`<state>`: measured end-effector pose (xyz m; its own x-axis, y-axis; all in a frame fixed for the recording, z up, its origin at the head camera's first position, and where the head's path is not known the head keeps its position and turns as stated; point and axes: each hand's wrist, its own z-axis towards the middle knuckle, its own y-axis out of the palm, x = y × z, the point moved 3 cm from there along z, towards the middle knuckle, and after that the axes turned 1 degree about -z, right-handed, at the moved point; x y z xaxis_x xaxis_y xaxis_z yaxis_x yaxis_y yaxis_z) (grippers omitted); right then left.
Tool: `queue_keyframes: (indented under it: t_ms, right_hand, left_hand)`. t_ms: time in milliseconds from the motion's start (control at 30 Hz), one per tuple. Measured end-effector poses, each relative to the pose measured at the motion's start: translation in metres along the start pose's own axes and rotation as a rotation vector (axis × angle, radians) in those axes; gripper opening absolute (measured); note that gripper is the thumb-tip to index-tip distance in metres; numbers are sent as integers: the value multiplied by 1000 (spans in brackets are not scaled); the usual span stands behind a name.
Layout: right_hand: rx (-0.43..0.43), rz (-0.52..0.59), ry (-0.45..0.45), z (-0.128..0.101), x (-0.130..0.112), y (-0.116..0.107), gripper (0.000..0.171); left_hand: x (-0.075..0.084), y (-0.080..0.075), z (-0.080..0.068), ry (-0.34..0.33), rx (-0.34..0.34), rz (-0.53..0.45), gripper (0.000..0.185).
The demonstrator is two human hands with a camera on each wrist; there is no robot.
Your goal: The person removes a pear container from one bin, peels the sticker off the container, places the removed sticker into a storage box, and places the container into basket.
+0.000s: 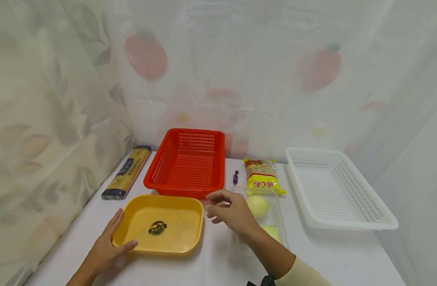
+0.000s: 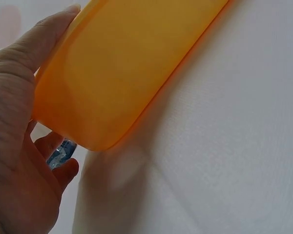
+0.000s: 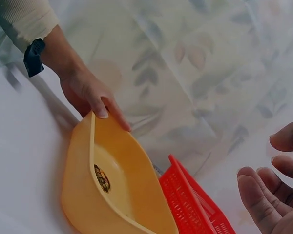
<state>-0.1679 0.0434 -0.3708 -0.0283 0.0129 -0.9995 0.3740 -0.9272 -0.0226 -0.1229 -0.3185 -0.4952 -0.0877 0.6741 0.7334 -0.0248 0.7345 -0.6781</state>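
A shallow yellow plastic tray (image 1: 168, 238) with a dark round sticker stands at the front left. My left hand (image 1: 105, 248) grips its left end, the thumb at the near rim and the fingers along the outer side. Just off the tray's right end is my right hand (image 1: 230, 210), fingers loosely bent with nothing between them. Beneath the right forearm lies a clear plastic container (image 1: 280, 222) with two pale yellow-green round items (image 1: 258, 205), partly hidden by the arm. The right wrist view also shows the left hand (image 3: 90, 92) at the tray's corner.
Behind the yellow tray stands a red basket (image 1: 193, 167), with a spaghetti pack (image 1: 128, 171) to its left. A small purple-wrapped item (image 1: 235, 177) and a yellow pasta bag (image 1: 263, 177) lie right of it. At far right is a white basket (image 1: 325, 190). Curtains hang behind.
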Motion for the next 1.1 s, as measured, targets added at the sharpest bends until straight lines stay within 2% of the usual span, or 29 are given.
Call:
queue_keyframes:
  t_ms: [400,600,867,1100]
  right_hand:
    - [71,6,-10,-12,0,-31,26]
    - [115,10,-7,-17,1,-48,27]
    - [131,33,-34,-26,3,-71,32]
    - [176,12,-45,-34,8,-91,33]
  left_hand:
    - [-1,-1,1,23,3,-1,110]
    - [-2,0,1,12,-7,8,110]
    - [-2,0,1,17,2,11,110]
    - [-1,0,1,-2,-15,8,111]
